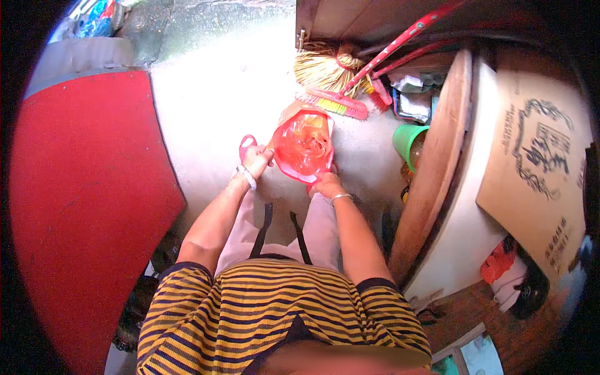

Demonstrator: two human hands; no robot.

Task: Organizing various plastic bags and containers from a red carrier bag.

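A red plastic bag (304, 143) hangs with its mouth wide apart in front of my body, over the floor. My left hand (258, 161) pinches the bag's rim on the left side, fingers closed on it. On the lower right of the mouth, my right hand (329, 185) grips the rim too. Crumpled, shiny red-orange film shows inside; what else the bag contains cannot be told. A pink slipper (247, 143) shows just beyond my left hand.
A broom with a red handle (389, 49) and a straw broom (323, 70) lean ahead at the right. Beside the curved wooden edge (433, 168) stands a green bin (410, 143). A large cardboard sheet (534, 154) is far right; a red panel (93, 201) fills the left.
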